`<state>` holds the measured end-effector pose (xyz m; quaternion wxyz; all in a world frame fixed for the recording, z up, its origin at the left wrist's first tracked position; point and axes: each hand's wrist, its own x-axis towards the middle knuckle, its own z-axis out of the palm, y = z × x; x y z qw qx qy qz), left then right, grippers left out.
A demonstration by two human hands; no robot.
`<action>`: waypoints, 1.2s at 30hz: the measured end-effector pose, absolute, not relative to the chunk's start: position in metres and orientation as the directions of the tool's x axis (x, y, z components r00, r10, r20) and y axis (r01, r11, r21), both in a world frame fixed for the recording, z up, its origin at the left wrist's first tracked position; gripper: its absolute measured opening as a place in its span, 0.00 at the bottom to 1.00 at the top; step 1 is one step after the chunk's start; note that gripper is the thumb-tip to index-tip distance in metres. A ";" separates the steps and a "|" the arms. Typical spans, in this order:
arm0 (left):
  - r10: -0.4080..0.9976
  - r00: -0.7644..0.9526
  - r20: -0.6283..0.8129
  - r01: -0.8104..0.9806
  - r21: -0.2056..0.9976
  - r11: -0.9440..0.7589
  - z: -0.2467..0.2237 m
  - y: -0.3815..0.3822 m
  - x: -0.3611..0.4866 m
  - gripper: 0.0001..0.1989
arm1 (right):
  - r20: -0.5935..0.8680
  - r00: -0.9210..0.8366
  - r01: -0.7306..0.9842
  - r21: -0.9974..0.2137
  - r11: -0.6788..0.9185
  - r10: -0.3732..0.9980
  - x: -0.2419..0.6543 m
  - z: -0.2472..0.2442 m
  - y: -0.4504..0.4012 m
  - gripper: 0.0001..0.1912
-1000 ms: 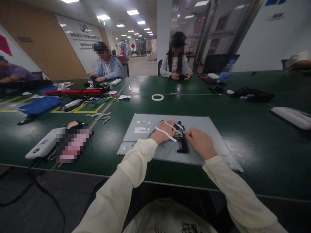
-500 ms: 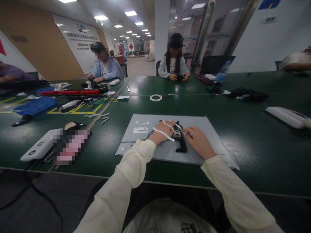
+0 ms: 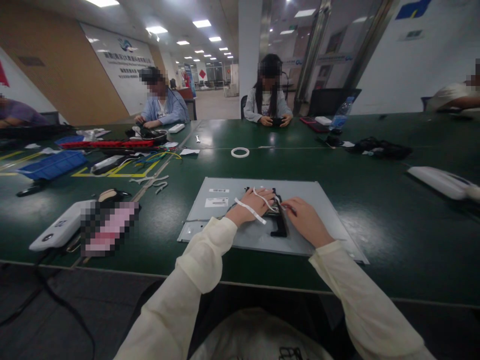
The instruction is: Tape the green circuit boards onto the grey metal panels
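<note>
A grey flat panel (image 3: 232,234) with labels and a cable lies on the table. On it rests a black bracket-like frame (image 3: 279,227) around a small circuit part, mostly covered by my hands. My left hand (image 3: 249,206) lies palm down over the frame's left side, fingers stretched out. White strips (image 3: 249,210) cross the back of this hand and its fingers. At the frame's right edge, my right hand (image 3: 305,220) has thumb and fingers pinched together. A whitish bit shows by its fingertips, too small to make out.
A white ring (image 3: 240,152), like a tape roll, lies beyond the panel. White power banks, a pink item (image 3: 112,225), loose strips and a blue tray (image 3: 52,165) are at left. Another white device (image 3: 442,181) lies at right. Other people sit across the table.
My left hand has shifted slightly over the frame, and the white strips on it sit a little differently. My right hand stays pinched at the frame's right edge.
</note>
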<state>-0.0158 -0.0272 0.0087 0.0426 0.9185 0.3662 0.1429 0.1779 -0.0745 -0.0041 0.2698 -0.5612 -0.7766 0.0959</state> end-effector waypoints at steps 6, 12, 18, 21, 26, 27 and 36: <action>0.707 0.691 0.151 0.674 0.219 -0.705 0.011 -0.032 -0.018 0.20 | 0.318 -0.197 0.789 -0.511 0.342 0.927 0.176 -0.002 -0.076 0.12; 0.727 0.654 0.210 0.698 0.203 -0.687 0.015 -0.034 -0.015 0.20 | 0.334 -0.046 0.701 -0.661 0.269 0.941 0.172 0.011 -0.086 0.13; 0.767 0.490 0.413 0.764 0.219 -0.606 0.035 -0.052 -0.001 0.21 | 0.173 0.069 0.440 -0.889 0.126 0.983 0.158 0.018 -0.101 0.27; 0.769 0.457 0.446 0.794 0.185 -0.579 0.037 -0.066 0.008 0.21 | 0.065 0.060 0.284 -0.958 0.045 0.996 0.149 0.020 -0.105 0.32; 0.759 0.467 0.454 0.807 0.132 -0.576 0.031 -0.077 0.010 0.21 | 0.034 0.070 0.166 -0.986 0.022 0.997 0.145 0.025 -0.110 0.27; 0.759 0.459 0.461 0.808 0.139 -0.573 0.031 -0.077 0.007 0.21 | 0.045 0.077 0.162 -0.986 0.032 0.996 0.147 0.026 -0.111 0.26; 0.909 0.414 0.048 0.438 0.865 -0.245 0.055 -0.067 -0.017 0.24 | 0.100 0.002 0.332 -0.938 0.093 0.995 0.175 0.030 -0.114 0.24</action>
